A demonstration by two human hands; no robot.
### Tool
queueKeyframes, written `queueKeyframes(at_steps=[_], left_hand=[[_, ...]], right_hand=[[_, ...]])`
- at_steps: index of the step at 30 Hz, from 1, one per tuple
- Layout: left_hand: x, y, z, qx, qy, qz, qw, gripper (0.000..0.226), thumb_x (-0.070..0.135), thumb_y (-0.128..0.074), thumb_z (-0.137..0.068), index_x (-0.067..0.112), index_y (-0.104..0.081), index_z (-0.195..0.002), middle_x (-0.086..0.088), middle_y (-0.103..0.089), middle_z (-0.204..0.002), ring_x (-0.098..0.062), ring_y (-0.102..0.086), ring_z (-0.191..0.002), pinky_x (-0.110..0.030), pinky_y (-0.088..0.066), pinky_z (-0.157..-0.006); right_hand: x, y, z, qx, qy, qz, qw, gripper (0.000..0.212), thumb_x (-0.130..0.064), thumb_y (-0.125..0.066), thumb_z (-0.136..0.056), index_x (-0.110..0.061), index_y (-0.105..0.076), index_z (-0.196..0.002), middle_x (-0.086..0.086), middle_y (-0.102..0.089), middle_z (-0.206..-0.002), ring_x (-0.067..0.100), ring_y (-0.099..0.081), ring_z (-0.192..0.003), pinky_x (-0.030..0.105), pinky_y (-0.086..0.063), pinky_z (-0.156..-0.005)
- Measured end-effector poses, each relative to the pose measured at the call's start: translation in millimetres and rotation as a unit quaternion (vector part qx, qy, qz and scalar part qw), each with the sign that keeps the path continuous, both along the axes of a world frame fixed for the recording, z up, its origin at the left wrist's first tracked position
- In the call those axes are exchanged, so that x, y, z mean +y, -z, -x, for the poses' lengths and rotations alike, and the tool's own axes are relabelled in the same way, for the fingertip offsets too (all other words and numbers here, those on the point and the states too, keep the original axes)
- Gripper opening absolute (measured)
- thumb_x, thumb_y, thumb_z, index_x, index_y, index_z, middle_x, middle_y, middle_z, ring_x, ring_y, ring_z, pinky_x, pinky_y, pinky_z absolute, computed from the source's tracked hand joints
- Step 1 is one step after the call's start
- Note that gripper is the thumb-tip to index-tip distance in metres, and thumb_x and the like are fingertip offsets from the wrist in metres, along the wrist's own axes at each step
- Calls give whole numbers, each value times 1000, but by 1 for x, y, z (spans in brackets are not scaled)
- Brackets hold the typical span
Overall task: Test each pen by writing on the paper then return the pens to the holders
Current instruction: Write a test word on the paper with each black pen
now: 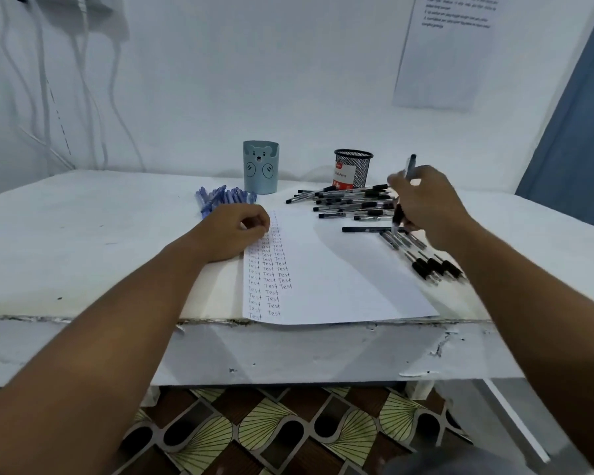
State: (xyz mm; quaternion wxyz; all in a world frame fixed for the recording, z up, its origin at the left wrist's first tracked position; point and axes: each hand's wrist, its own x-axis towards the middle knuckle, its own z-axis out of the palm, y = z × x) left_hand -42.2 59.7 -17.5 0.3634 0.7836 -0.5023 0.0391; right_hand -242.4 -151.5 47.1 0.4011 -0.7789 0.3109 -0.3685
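Nearest, at six o'clock, a patterned floor [288,430] shows below the chipped front edge of the white worktop [83,234]. On it lies the paper [330,279], its left side filled with columns of the word "Test". At nine o'clock of the sheet the left hand [235,231] rests on the paper's upper left corner, fingers curled loosely inward, gripping nothing that can be seen. At three o'clock the right hand [422,204] is raised over the sheet's right edge, fingers closed round a black pen [404,193] held nearly upright, its tip pointing down. Under that hand a few black pens [426,258] lie side by side, with a larger heap of black pens [350,200] farther back. Blue pens [216,198] lie at eleven o'clock. Farthest, near the wall, stand a blue bear holder [260,168] and a black mesh holder [353,169].
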Motion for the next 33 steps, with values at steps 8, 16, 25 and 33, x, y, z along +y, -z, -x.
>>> queueKeyframes(at_steps=[8,16,25,33], left_hand=[[-1,1,-2,22,-17,15,999,10,8,-68,-85,16,-74,-86,14,-68,-84,14,-55,-73,2,-36,-66],[0,2,-4,-15,-28,8,999,11,12,-69,-85,22,-73,-86,18,-66,-84,13,-57,-77,-1,-38,-69],[0,2,-4,-13,-32,8,999,14,11,-70,-83,24,-72,-84,13,-68,-81,13,-57,-73,1,-37,-66],[1,2,-3,-15,-29,9,999,13,10,-70,-83,23,-72,-83,9,-70,-83,11,-58,-75,0,-39,-67]], right_hand=[[-34,-7,29,337,-34,187,922,53,-21,-62,-93,-25,-40,-141,4,-52,-69,19,-45,-49,23,-37,-43],[-34,-10,37,463,-65,175,867,59,-49,-69,-87,-14,-53,-132,2,-49,-62,19,-48,-48,25,-46,-54],[-37,-8,33,472,-56,161,865,55,-43,-72,-87,-6,-58,-124,9,-63,-88,31,-72,-77,35,-58,-67],[-41,-4,26,456,-46,185,869,29,-20,-71,-91,-15,-64,-118,6,-58,-68,20,-59,-58,26,-51,-52]])
